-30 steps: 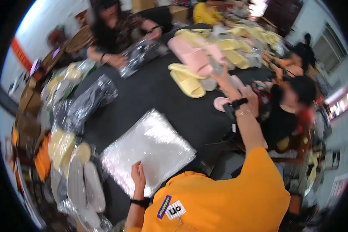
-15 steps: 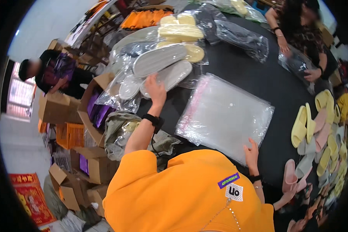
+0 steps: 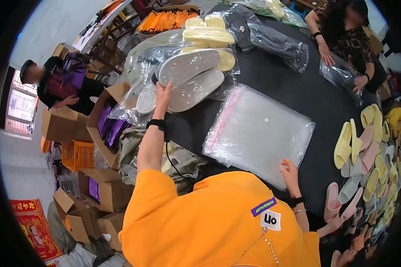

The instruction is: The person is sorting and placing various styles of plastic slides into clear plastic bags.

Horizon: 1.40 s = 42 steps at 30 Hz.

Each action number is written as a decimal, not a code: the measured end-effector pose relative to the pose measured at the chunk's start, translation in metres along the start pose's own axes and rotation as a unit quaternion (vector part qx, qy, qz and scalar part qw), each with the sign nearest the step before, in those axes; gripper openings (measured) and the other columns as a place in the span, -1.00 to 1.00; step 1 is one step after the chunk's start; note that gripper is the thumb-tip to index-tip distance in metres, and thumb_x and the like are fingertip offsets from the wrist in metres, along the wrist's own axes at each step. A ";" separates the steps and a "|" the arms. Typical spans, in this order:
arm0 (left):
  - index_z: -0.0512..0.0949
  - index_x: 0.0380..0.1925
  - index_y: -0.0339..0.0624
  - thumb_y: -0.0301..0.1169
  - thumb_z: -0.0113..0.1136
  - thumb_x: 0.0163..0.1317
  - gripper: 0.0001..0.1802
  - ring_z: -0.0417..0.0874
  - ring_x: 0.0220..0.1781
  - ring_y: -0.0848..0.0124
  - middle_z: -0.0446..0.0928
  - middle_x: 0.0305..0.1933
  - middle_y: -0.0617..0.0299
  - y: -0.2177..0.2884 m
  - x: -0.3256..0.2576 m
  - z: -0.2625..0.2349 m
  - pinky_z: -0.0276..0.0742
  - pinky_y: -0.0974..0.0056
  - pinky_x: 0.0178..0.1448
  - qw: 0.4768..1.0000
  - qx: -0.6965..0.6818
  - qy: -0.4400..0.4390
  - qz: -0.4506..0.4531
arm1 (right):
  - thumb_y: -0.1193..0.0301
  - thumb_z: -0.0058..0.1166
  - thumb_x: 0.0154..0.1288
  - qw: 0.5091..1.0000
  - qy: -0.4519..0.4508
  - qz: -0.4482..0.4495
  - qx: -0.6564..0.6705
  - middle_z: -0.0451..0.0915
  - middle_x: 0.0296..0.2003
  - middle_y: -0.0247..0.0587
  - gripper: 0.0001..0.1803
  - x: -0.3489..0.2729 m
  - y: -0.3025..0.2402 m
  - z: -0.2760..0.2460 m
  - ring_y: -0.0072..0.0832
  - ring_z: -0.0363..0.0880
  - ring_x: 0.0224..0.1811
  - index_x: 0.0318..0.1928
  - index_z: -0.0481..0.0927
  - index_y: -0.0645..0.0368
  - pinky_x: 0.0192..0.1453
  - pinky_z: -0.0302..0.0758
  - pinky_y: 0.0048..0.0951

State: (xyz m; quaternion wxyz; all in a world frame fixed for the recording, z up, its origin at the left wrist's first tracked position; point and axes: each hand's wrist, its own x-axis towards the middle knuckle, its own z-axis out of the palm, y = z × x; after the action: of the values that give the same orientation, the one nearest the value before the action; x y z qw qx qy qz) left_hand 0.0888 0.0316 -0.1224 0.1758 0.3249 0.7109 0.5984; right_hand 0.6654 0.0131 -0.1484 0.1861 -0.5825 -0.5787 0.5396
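Observation:
My left hand (image 3: 163,99) grips the near-left end of a pair of light grey slippers, with the thumb at one side of the sole. The upper grey slipper (image 3: 189,66) lies overlapping the lower grey slipper (image 3: 198,91), soles up. In front of me lies a flat stack of clear plastic bags (image 3: 260,131) with a pink strip along the left edge. Over its near right corner rests my right hand (image 3: 290,176), fingers loosely apart and holding nothing.
Bagged yellow slippers (image 3: 207,36) lie behind the grey pair. Rows of loose slippers (image 3: 343,144) line the table's right side. A co-worker (image 3: 343,40) handles a clear bag (image 3: 341,73) at the far right. Cardboard boxes (image 3: 107,184) and an orange crate (image 3: 77,155) stand at left.
My left hand has moved left, from the lower slipper's surface to the end of the grey pair. The lower slipper has shifted slightly. My right hand has hardly moved.

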 end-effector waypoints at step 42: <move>0.47 0.01 0.07 -0.32 0.14 0.07 -0.58 0.38 0.06 0.12 0.47 -0.07 0.10 0.054 -0.132 0.123 0.31 0.04 0.09 0.765 0.220 -0.546 0.260 | 0.28 -0.07 0.30 0.973 -0.005 0.138 0.183 0.48 -0.37 -0.43 -0.77 0.030 0.009 0.007 -0.64 0.45 -0.42 -0.12 0.44 0.11 -0.46 0.44 -0.57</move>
State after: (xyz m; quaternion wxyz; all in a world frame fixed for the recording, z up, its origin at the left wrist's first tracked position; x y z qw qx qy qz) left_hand 0.2769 0.0378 -0.1155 0.2956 0.7993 0.4951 0.1692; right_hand 0.6565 0.0343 -0.1704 0.2102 -0.6097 -0.3857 0.6598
